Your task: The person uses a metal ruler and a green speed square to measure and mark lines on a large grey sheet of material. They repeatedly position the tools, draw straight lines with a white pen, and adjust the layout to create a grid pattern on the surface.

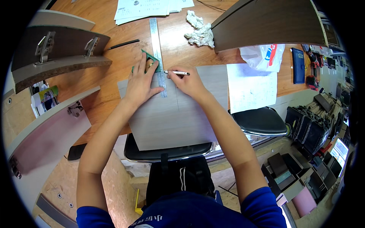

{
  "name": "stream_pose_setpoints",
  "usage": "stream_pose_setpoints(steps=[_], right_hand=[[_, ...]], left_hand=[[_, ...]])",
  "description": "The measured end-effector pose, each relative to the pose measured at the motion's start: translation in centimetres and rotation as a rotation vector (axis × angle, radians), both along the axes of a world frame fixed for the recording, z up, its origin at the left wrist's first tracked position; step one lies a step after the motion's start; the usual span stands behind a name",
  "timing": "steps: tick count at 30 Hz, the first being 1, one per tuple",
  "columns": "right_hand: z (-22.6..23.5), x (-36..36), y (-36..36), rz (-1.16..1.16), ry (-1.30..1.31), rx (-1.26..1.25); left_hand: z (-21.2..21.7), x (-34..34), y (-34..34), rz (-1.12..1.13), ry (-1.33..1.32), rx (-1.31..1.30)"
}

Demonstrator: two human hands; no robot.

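A grey board (pixel 171 129) lies on the wooden table, its near edge above a black seat. Across its far edge runs a steel ruler (pixel 154 36), with a green triangular square (pixel 152 60) against its left side. Spread flat, my left hand (pixel 140 84) presses on the square and ruler, thumb on the ruler's near end. My right hand (pixel 190 81) pinches a white pen (pixel 180 72), its tip close to the ruler's right edge. A thin dark line is visible on the board below my right hand. Part of the square is hidden under my left fingers.
A black pencil (pixel 124 44) lies left of the ruler. Beyond are printed papers (pixel 142 9) and crumpled tissue (pixel 199 32). Dark panels (pixel 270 26) stand at right; hinged panels (pixel 64 45) at left. A marked sheet (pixel 252 89), plastic bag (pixel 262 57) and blue notebook (pixel 298 65) sit right.
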State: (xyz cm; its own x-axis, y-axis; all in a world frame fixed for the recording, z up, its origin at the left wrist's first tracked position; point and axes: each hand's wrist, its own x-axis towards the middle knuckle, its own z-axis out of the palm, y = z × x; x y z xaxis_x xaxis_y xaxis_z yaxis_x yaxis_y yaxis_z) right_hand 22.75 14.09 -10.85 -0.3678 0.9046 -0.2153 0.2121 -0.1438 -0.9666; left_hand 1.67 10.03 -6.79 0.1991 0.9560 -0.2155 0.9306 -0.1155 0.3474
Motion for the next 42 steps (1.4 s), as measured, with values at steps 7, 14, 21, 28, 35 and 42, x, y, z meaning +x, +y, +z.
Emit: stream_pose_setpoints(steps=[7, 14, 21, 28, 35, 42], right_hand=[[0.8, 1.7, -2.7, 0.153, -0.041, 0.114], [0.2, 0.1, -0.8, 0.022, 0.016, -0.028], [0.8, 1.5, -5.1, 0.046, -0.022, 0.106], [0.7, 1.0, -5.3, -0.05, 0.019, -0.089], [-0.2, -0.7, -0.9, -0.035, 0.003, -0.036], [1.0, 0.1, -4.1, -0.078, 0.066, -0.115]], left_hand=[[-0.1, -0.1, 0.0, 0.004, 0.008, 0.004], [-0.5, -0.1, 0.0, -0.013, -0.033, 0.052], [-0.5, -0.2, 0.1, 0.006, -0.016, 0.024], [-0.3, 0.0, -0.1, 0.006, 0.0, 0.013], [-0.5, -0.2, -0.1, -0.001, -0.015, 0.037], [-0.3, -0.1, -0.2, 0.007, -0.018, 0.004]])
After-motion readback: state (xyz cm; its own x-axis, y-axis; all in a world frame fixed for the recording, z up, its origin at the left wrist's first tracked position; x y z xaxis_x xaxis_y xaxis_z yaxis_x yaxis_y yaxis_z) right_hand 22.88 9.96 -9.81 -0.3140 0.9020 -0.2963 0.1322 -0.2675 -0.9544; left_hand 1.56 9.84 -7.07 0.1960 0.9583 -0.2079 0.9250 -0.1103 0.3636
